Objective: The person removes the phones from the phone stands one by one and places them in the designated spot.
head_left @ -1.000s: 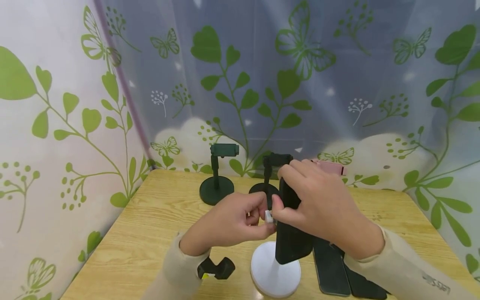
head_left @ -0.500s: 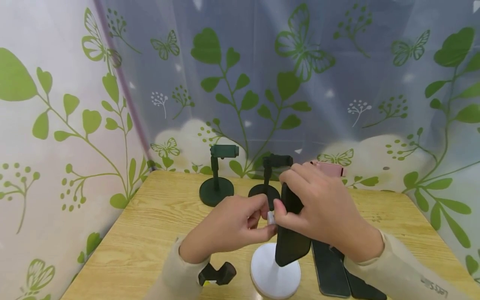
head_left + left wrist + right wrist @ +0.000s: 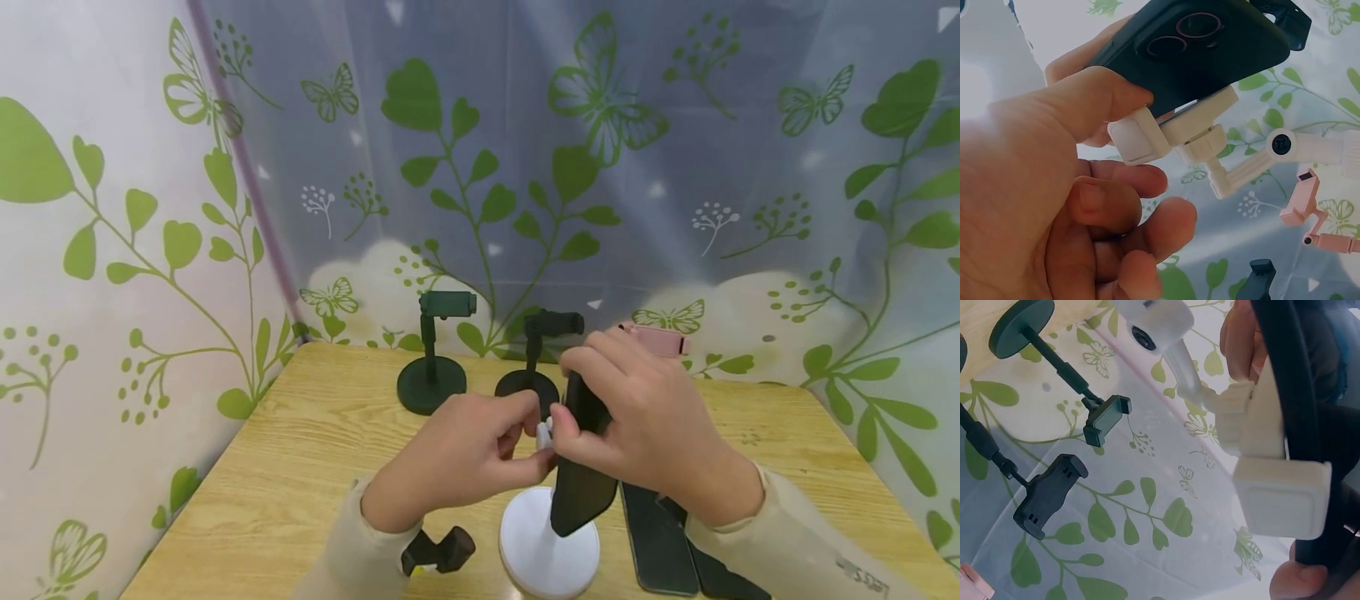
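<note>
A white phone stand (image 3: pixel 550 542) stands on the table, its clamp (image 3: pixel 1141 137) up between the hands. My left hand (image 3: pixel 457 450) pinches one end of that clamp between thumb and index finger, while its other fingers curl below. My right hand (image 3: pixel 652 408) grips a dark phone (image 3: pixel 585 492) by its edges, tilted, with its back camera side visible in the left wrist view. Against the phone's edge sits the clamp's end block (image 3: pixel 1282 500) in the right wrist view. Whether the clamp encloses both phone edges is hidden.
At the back of the wooden table (image 3: pixel 322 442) stand a green phone stand (image 3: pixel 431 383), a black one (image 3: pixel 528 383) and a pink one (image 3: pixel 656 340) partly behind my right hand. Two dark phones (image 3: pixel 660 542) lie right of the white base. A leaf-patterned curtain (image 3: pixel 480 167) hangs behind.
The phone has tilted slightly and its lower end has come down a little. Both hands keep their hold and have shifted only slightly.
</note>
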The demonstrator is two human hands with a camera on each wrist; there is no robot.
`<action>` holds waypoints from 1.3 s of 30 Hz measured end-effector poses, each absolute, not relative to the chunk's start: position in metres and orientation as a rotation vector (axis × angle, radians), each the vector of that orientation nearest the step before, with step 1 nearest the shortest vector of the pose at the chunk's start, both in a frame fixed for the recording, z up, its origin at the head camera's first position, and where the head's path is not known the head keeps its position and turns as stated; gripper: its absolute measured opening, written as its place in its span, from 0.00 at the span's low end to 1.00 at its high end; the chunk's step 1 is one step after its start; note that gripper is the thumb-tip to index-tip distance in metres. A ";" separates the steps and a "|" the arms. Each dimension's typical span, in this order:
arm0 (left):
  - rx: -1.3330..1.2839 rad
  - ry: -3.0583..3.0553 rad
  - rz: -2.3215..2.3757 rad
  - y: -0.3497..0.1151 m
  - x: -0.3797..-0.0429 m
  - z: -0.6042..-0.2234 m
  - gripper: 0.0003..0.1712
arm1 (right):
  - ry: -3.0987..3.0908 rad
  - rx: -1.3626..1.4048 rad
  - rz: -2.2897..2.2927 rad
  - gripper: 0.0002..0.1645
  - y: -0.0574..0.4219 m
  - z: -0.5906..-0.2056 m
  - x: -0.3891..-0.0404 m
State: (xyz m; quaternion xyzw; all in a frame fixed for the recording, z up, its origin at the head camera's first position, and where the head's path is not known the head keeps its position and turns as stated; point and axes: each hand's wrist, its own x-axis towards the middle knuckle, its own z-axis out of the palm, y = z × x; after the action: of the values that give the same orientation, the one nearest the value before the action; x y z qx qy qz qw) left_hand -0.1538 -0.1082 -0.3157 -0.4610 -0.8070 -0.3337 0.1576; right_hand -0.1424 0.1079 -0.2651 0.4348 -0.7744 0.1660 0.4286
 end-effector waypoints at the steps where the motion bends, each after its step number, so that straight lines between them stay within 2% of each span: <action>1: -1.315 -2.304 -0.948 -0.108 -0.154 -0.316 0.12 | -1.923 1.085 0.420 0.14 0.108 -0.265 -0.143; 12: -1.310 -2.308 -0.945 -0.104 -0.155 -0.318 0.11 | -1.827 1.067 0.449 0.22 0.107 -0.267 -0.146; 20: -1.309 -2.365 -0.963 -0.103 -0.154 -0.316 0.13 | -1.753 1.112 0.498 0.19 0.109 -0.268 -0.144; 34: -1.300 -2.379 -0.987 -0.104 -0.154 -0.316 0.13 | -1.300 1.260 0.705 0.24 0.109 -0.271 -0.140; 39: -1.285 -2.406 -0.967 -0.104 -0.154 -0.315 0.14 | -1.144 1.244 0.814 0.23 0.121 -0.288 -0.135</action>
State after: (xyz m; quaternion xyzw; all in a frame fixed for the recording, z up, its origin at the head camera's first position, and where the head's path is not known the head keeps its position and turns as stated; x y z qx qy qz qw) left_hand -0.1536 -0.1041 -0.3151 -0.4406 -0.8250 -0.3317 0.1235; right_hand -0.1352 0.1213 -0.2877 0.5346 -0.4917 0.3498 0.5916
